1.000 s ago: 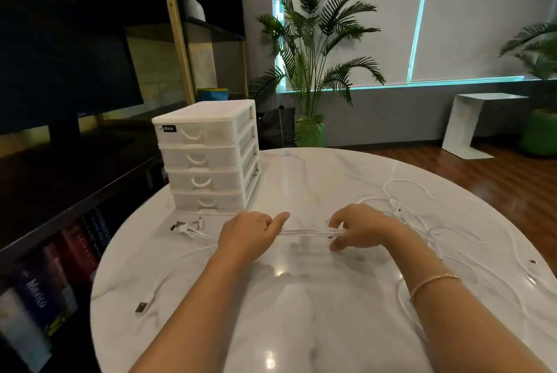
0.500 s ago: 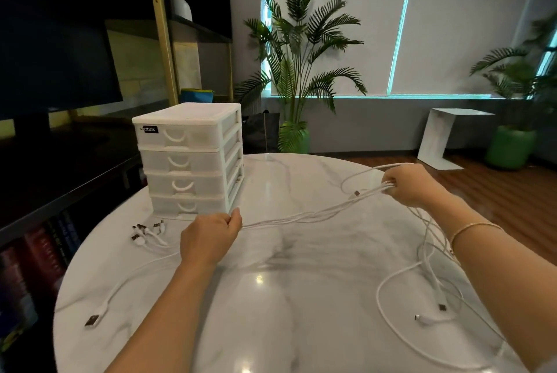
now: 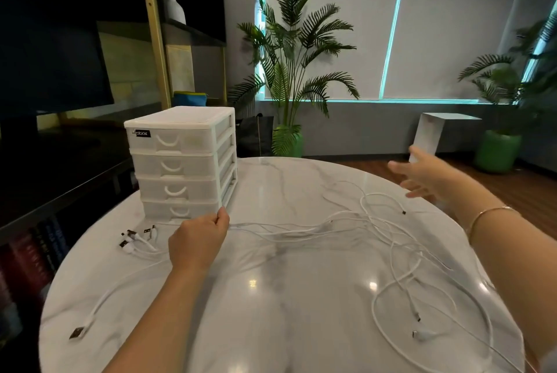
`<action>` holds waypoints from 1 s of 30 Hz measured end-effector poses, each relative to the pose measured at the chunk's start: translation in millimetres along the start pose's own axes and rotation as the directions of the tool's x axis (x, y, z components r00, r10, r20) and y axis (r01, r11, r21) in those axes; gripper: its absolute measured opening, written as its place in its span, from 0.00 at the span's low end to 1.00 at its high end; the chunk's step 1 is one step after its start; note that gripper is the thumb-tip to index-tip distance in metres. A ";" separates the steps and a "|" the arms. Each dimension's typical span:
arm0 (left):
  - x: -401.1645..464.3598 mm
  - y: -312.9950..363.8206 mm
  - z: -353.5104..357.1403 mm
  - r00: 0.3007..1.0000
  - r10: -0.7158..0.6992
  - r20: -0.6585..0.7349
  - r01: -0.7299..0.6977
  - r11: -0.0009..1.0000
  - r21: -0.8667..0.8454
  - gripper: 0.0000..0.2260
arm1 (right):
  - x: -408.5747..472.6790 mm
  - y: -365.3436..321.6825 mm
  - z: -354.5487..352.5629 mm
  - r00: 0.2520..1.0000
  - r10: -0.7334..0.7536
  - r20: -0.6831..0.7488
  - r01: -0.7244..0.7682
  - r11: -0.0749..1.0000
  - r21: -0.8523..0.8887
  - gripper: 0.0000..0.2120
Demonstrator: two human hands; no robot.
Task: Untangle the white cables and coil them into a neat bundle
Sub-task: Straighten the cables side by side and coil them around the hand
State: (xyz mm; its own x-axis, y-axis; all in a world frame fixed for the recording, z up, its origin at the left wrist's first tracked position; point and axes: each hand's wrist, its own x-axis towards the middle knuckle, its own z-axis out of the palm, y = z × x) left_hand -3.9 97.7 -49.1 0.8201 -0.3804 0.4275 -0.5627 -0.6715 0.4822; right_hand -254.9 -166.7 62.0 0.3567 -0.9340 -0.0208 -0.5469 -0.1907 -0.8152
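Several white cables (image 3: 304, 229) lie stretched across the round marble table (image 3: 271, 306). My left hand (image 3: 197, 240) grips them in a bunch near the drawer unit. Short plug ends (image 3: 137, 241) fan out to the left of that hand, and one long end with a USB plug (image 3: 77, 333) trails toward the table's left edge. On the right the cables spread into loose loops (image 3: 422, 297) with plug tips showing. My right hand (image 3: 425, 175) hovers above the table's far right side, fingers spread and straight, holding nothing.
A white four-drawer plastic unit (image 3: 180, 161) stands at the table's back left, just behind my left hand. A dark shelf with books and a monitor runs along the left. Potted palms and a white side table stand on the wooden floor beyond.
My right hand pulled the cables out to the right, then let go of them; the strands dropped onto the table. My left hand kept its grip near the drawers.
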 end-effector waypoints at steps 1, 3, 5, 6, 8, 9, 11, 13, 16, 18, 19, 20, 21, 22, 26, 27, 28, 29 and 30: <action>0.0 1.0 0.3 1.000 0.000 -0.003 0.000 1.000 0.006 0.25 | -0.7 0.8 7.4 1.000 -0.006 0.014 0.007 0.997 -0.072 0.40; 0.1 1.7 0.8 1.000 0.003 -0.005 -0.003 1.000 0.003 0.25 | -7.5 -3.9 26.2 0.997 -0.073 -0.005 0.069 0.953 -0.296 0.38; -0.6 2.5 0.1 1.000 0.021 -0.021 -0.021 0.999 -0.026 0.25 | -19.1 -13.9 51.2 0.972 -0.229 0.053 0.224 0.832 -0.507 0.32; -1.6 3.4 -0.6 0.999 0.034 -0.033 -0.035 0.998 -0.050 0.25 | -27.9 -19.6 66.6 0.947 -0.296 0.122 0.314 0.789 -0.528 0.28; -3.3 6.3 -3.1 0.996 0.068 -0.055 -0.072 0.993 -0.090 0.24 | -49.1 -33.8 102.6 0.884 -0.396 0.248 0.467 0.753 -0.463 0.23; -4.5 8.1 -3.0 0.994 0.088 -0.064 -0.094 0.990 -0.102 0.23 | -60.4 -41.8 120.6 0.849 -0.436 0.298 0.527 0.740 -0.418 0.22; -6.5 10.3 -3.3 0.986 0.134 -0.101 -0.147 0.980 -0.131 0.23 | -80.0 -54.7 158.0 0.779 -0.487 0.395 0.612 0.728 -0.310 0.20; -8.9 9.3 -3.0 0.975 0.172 -0.142 -0.194 0.969 -0.152 0.22 | -96.6 -61.3 186.4 0.731 -0.462 0.503 0.639 0.723 -0.264 0.21; -7.8 4.3 -3.2 0.986 0.149 -0.076 -0.157 0.980 -0.120 0.20 | -111.7 -62.1 202.0 0.710 -0.342 0.615 0.571 0.791 -0.219 0.23; -3.1 1.2 -2.3 0.993 0.114 -0.002 -0.114 0.988 -0.106 0.21 | -118.8 -59.3 203.9 0.706 -0.331 0.626 0.582 0.775 -0.246 0.22; -0.9 -0.2 -0.6 0.994 0.105 0.029 -0.101 0.989 -0.106 0.22 | -123.1 -57.0 204.8 0.705 -0.351 0.616 0.607 0.748 -0.268 0.22; 0.6 -0.9 0.5 0.994 0.099 0.049 -0.092 0.988 -0.122 0.23 | -128.1 -53.9 207.5 0.711 -0.374 0.595 0.629 0.716 -0.302 0.22; 0.9 -2.2 2.0 0.994 0.094 0.061 -0.083 0.985 -0.153 0.24 | -134.2 -51.5 210.0 0.712 -0.384 0.588 0.640 0.699 -0.319 0.22; 0.3 -2.8 3.3 0.994 0.091 0.061 -0.078 0.978 -0.191 0.25 | -140.0 -49.7 211.6 0.702 -0.395 0.593 0.659 0.677 -0.328 0.22; -0.9 -5.7 3.0 0.995 0.098 0.010 -0.089 0.941 -0.325 0.26 | -147.0 -48.5 204.7 0.640 -0.453 0.621 0.726 0.622 -0.294 0.21; -0.9 -5.0 1.2 0.994 0.108 0.018 -0.095 0.934 -0.345 0.26 | -142.3 -47.0 201.0 0.638 -0.468 0.612 0.727 0.628 -0.277 0.21; -1.0 -3.6 -0.8 0.991 0.128 0.035 -0.107 0.929 -0.354 0.25 | -135.8 -44.8 197.3 0.646 -0.482 0.593 0.725 0.631 -0.276 0.21; -1.2 -1.3 -2.5 0.986 0.159 0.058 -0.129 0.925 -0.357 0.24 | -128.6 -41.4 194.1 0.662 -0.489 0.568 0.715 0.638 -0.285 0.20; -1.5 1.7 -4.0 0.977 0.199 0.079 -0.159 0.921 -0.357 0.24 | -121.3 -37.3 192.0 0.685 -0.493 0.537 0.701 0.645 -0.302 0.18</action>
State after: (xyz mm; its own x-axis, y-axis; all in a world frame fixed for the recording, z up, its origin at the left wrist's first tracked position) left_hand -6.5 99.7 -45.9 0.6974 -0.5551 0.4533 -0.6852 -0.3310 0.6488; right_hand -132.3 11.8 -16.2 0.9204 -0.3834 0.0766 -0.3318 -0.8696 -0.3656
